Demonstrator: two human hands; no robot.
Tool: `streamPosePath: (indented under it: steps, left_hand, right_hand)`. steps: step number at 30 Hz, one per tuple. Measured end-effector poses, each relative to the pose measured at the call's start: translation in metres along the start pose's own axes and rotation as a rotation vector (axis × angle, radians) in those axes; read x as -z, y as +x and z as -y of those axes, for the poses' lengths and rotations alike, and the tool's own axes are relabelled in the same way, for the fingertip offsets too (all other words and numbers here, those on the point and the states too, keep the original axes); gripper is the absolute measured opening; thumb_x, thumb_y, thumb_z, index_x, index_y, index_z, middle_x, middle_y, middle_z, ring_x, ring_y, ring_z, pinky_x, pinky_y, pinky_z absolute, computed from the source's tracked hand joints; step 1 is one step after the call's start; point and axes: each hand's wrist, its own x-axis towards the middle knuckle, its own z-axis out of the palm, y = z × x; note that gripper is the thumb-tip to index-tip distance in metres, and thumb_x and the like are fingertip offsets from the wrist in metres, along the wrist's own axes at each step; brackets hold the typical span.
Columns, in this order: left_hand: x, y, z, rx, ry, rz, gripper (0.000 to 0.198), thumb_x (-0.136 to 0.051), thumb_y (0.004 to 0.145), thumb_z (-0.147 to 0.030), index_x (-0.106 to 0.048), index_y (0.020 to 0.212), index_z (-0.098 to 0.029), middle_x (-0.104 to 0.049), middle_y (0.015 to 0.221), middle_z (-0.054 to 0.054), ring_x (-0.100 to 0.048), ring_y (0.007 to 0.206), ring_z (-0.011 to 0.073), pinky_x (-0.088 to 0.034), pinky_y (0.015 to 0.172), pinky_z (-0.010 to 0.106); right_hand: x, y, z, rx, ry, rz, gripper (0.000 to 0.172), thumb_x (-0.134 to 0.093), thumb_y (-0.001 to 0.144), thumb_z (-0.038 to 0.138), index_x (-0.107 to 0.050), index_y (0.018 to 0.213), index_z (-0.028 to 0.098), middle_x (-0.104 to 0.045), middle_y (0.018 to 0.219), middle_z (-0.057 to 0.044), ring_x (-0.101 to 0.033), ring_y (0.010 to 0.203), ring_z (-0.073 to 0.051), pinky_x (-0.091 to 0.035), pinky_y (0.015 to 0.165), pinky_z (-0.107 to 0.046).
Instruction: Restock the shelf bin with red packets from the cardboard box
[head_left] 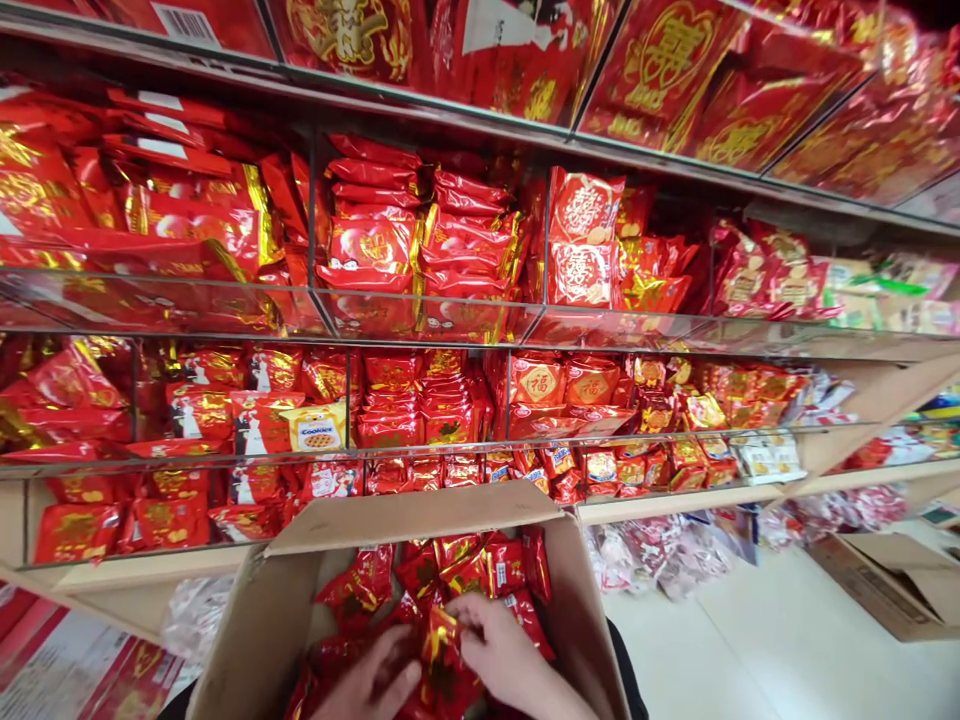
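Observation:
An opened cardboard box [247, 640] stands right in front of me, with many shiny red and gold snack packets [360, 585] lying loose inside. Both my hands reach into it. My right hand [499, 645] pinches the edge of one red and gold packet [444, 655] near the middle of the box. Just left of that packet is my left hand [379, 675], its thumb and fingers apart and curved over the packets below. I see nothing held in it. The lower part of the pinched packet merges with the others.
Tiered shelves with clear dividers [442, 305] rise ahead, full of red packets. A yellow cookie packet [316, 428] sits on a lower tier. Plastic-wrapped bundles [667, 555] lie beneath the shelf. Another cardboard box [892, 580] rests on the pale floor [742, 640] at right.

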Motion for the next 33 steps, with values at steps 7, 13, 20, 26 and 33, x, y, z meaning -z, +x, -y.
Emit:
streamPosePath:
  steps: [7, 13, 20, 26, 33]
  left_hand:
    - [0.014, 0.000, -0.087, -0.057, -0.261, -0.083, 0.032, -0.063, 0.068, -0.039, -0.061, 0.091, -0.018, -0.070, 0.085, 0.002, -0.062, 0.083, 0.0201, -0.048, 0.076, 0.027]
    - [0.003, 0.000, -0.094, -0.056, -0.384, -0.342, 0.029, -0.050, 0.075, -0.046, -0.052, 0.086, -0.019, -0.063, 0.072, -0.001, -0.060, 0.068, 0.0149, -0.047, 0.064, 0.025]
    - [0.000, 0.001, -0.090, -0.106, -0.248, -0.651, 0.028, -0.046, 0.079, -0.042, -0.042, 0.059, -0.022, -0.041, 0.053, -0.007, -0.040, 0.052, 0.0101, -0.035, 0.053, 0.020]
    - [0.015, -0.007, -0.082, -0.202, -0.245, -0.393, 0.016, -0.053, 0.076, -0.037, -0.057, 0.082, -0.023, -0.062, 0.074, -0.003, -0.057, 0.071, 0.0144, -0.045, 0.067, 0.020]
    - [0.014, -0.006, -0.077, -0.180, -0.453, -0.012, 0.035, -0.061, 0.073, -0.038, -0.055, 0.102, -0.021, -0.066, 0.106, 0.005, -0.059, 0.099, 0.0228, -0.046, 0.087, 0.032]
  right_hand:
    - [0.017, -0.001, 0.042, 0.034, 0.325, -0.275, 0.018, -0.049, 0.078, 0.034, -0.049, 0.069, 0.018, -0.049, 0.063, 0.003, -0.046, 0.059, -0.011, -0.038, 0.059, -0.022]
    - [0.020, 0.003, 0.044, 0.108, 0.202, -0.476, 0.031, -0.042, 0.084, 0.043, -0.032, 0.063, 0.021, -0.031, 0.058, 0.006, -0.032, 0.054, -0.010, -0.030, 0.053, -0.022]
    - [-0.001, 0.004, 0.045, 0.019, 0.224, -0.605, 0.031, -0.035, 0.086, 0.046, -0.033, 0.066, 0.022, -0.035, 0.059, 0.005, -0.036, 0.056, -0.012, -0.034, 0.054, -0.023]
    - [0.016, -0.001, 0.049, 0.115, 0.053, -0.459, 0.032, -0.040, 0.085, 0.044, -0.035, 0.062, 0.022, -0.038, 0.055, 0.004, -0.038, 0.051, -0.011, -0.032, 0.051, -0.023]
    - [0.019, -0.008, 0.059, 0.165, 0.120, -0.290, 0.025, -0.055, 0.076, 0.039, -0.052, 0.094, 0.022, -0.059, 0.081, -0.004, -0.055, 0.069, -0.016, -0.042, 0.058, -0.025]
